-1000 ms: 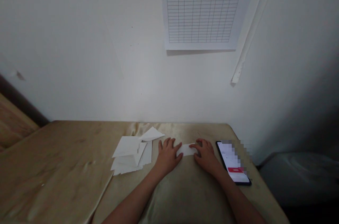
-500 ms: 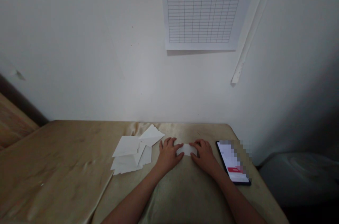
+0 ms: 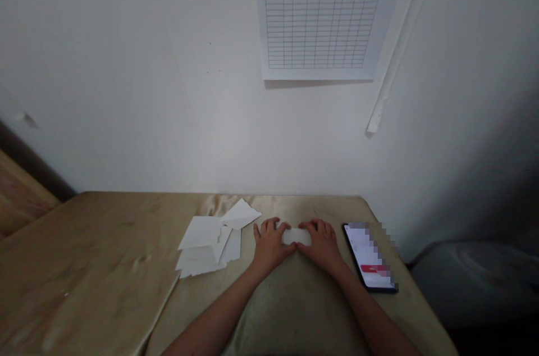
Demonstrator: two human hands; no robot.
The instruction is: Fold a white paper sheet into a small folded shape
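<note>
A small white piece of paper lies between my two hands on the cloth-covered table. My left hand grips its left end, thumb at the near edge and index finger at the far edge. My right hand has hold of the right end in the same way. Both thumb tips nearly meet at the paper's near edge. The ends of the paper are partly hidden by my fingers. To the left of my left hand lies a loose pile of white paper pieces, some with torn edges.
Right of my right hand rests a phone with its screen lit, partly blurred out. The table has a shiny beige cover and stands against a white wall. A printed grid sheet hangs on that wall.
My thumbs have come closer together along the paper's near edge, and my index fingers have shifted slightly outward. The paper pile and phone stay where they were.
</note>
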